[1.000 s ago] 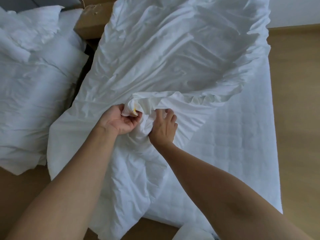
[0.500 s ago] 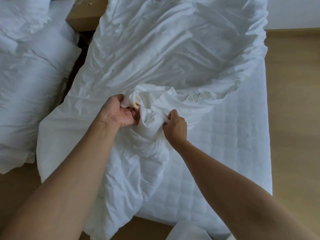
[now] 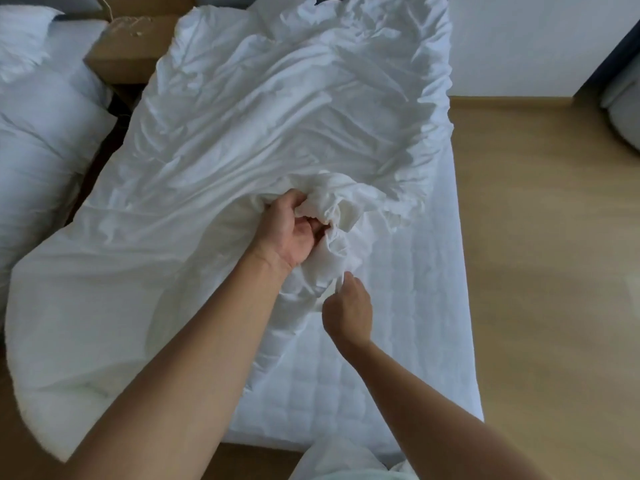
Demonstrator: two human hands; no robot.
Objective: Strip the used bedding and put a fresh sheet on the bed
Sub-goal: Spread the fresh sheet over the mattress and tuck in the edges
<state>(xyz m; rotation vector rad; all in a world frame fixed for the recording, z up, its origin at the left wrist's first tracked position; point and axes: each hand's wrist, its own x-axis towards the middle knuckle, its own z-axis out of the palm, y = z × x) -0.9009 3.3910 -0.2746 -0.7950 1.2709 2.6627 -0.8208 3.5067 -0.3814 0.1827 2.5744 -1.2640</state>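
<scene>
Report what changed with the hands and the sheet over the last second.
The right hand left the bunch beside the left hand and moved back toward the person, now pinching a lower fold of the sheet. The left hand still grips the bunch.

The left hand and the right hand are bare. The left forearm and the right forearm are bare too, from the wrist down to the lower edge of the view, and both look broader toward that edge. Between them at the bottom lies pale cloth with a faint green tint. Whether it is clothing or bedding cannot be told.
</scene>
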